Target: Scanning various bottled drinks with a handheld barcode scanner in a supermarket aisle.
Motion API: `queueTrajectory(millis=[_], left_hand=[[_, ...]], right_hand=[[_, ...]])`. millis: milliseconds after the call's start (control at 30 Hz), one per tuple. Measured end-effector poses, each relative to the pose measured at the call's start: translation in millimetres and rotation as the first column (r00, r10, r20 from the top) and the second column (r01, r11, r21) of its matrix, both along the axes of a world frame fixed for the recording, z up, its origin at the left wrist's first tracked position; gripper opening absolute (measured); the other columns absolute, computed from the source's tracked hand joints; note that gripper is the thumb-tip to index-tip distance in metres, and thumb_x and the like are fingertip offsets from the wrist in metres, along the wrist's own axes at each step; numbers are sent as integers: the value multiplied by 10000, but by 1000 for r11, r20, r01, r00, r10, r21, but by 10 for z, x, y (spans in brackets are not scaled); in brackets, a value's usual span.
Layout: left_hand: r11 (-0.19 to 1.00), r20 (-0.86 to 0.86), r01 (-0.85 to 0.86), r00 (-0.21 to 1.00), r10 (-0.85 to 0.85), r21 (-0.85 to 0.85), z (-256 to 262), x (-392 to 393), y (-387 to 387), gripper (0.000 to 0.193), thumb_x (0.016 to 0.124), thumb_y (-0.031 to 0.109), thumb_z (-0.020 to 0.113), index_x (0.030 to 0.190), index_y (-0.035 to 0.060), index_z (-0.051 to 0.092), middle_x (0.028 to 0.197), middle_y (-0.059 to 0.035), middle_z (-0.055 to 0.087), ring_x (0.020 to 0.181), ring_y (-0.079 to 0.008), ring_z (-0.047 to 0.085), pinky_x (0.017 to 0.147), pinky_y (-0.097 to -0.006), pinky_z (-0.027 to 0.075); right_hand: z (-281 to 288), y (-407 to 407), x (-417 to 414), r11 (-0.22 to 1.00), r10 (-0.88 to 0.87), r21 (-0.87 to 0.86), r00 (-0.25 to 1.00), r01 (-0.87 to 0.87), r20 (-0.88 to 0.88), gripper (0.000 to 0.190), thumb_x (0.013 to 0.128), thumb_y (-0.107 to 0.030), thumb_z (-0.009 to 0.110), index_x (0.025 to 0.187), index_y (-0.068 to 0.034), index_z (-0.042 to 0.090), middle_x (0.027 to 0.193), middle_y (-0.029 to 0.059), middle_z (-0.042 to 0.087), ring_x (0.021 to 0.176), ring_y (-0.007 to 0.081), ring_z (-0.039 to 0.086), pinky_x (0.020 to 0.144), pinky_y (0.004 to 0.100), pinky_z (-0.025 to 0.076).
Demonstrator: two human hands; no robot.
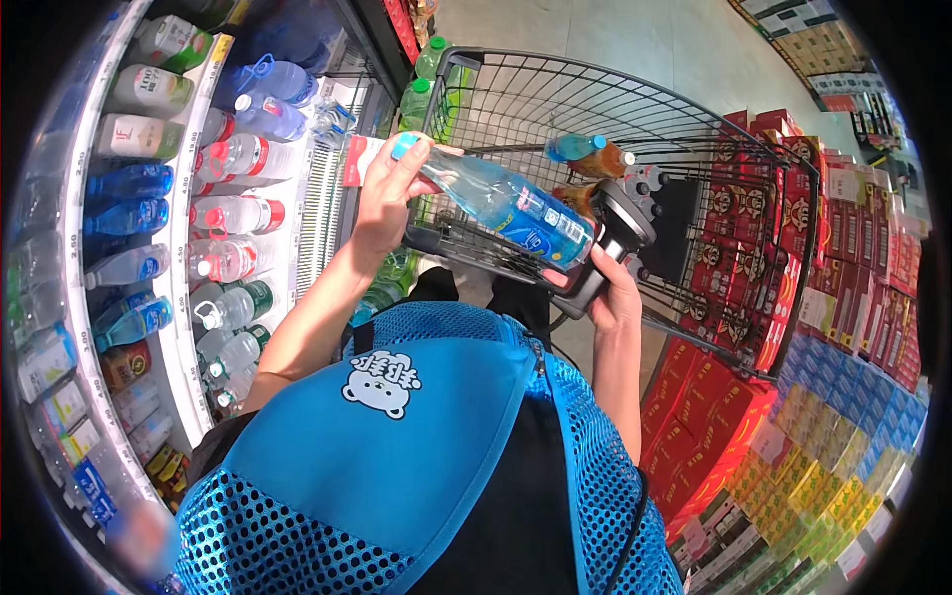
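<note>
My left hand (394,182) grips the neck of a clear plastic bottle (498,201) by its light-blue cap. The bottle lies tilted over the near rim of a wire shopping cart (595,74), its blue-labelled base towards the right. My right hand (610,290) is closed around the handle of a black handheld barcode scanner (623,216), whose head is beside the bottle's base. Inside the cart lie a blue-capped bottle (576,146), a brown drink bottle (606,160) and several small bottles (645,182).
Shelves of bottled drinks (238,216) with a price rail (181,186) stand at left. Green-capped bottles (416,104) stand by the cart's far left corner. Stacked red cartons (699,424) and more boxed goods (848,230) are at right. Grey floor (617,44) shows beyond the cart.
</note>
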State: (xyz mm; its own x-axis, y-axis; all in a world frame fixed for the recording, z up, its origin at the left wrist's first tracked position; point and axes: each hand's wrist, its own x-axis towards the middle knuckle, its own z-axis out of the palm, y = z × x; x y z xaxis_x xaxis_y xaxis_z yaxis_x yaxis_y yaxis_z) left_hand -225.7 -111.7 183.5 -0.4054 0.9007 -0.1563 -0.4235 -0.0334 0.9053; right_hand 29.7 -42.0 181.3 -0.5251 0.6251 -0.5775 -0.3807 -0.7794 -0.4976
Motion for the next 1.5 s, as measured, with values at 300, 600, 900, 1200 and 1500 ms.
queueTrajectory(millis=[300,600,900,1200,1500], left_hand=[[995,310,-64,950,38,75,-118,-3,-412,251,891,219,395,1084,58,405,1142,-186,463,994,-205,508,834,-320,422],[994,595,-77,803,18,73,-69,-40,-628,277,901,226,358,1160,128,358,1302,-128,316,1175,-265,346,949,-446,292],[989,630,-142,773,83,45,-26,-84,-735,282,900,205,355,1164,107,367,1290,-99,337,1182,-249,340,945,-446,296],[991,625,-96,780,16,94,-27,-62,-838,350,870,241,411,1176,84,346,1198,-146,401,1129,-269,392,941,-454,309],[987,664,-152,744,75,58,4,46,-894,284,829,204,453,1081,111,358,1178,-170,409,1107,-327,408,902,-524,338]], right_hand=[[194,-64,-280,979,-36,201,997,21,71,372,724,-22,580,1075,-22,457,1026,102,499,908,235,548,651,397,546],[306,-18,-519,940,59,327,990,-100,131,428,679,-47,631,1069,-12,459,989,81,492,864,189,539,601,343,549],[377,17,-648,920,137,348,980,-180,145,430,667,-47,641,1058,-13,462,983,93,502,840,195,549,591,330,545],[398,41,-704,901,216,349,964,-259,158,463,680,-57,625,1099,-9,434,1009,103,489,868,211,544,600,342,549],[482,-50,-734,742,35,585,891,-327,453,402,730,-115,613,1082,13,466,986,110,530,853,194,551,655,298,497]])
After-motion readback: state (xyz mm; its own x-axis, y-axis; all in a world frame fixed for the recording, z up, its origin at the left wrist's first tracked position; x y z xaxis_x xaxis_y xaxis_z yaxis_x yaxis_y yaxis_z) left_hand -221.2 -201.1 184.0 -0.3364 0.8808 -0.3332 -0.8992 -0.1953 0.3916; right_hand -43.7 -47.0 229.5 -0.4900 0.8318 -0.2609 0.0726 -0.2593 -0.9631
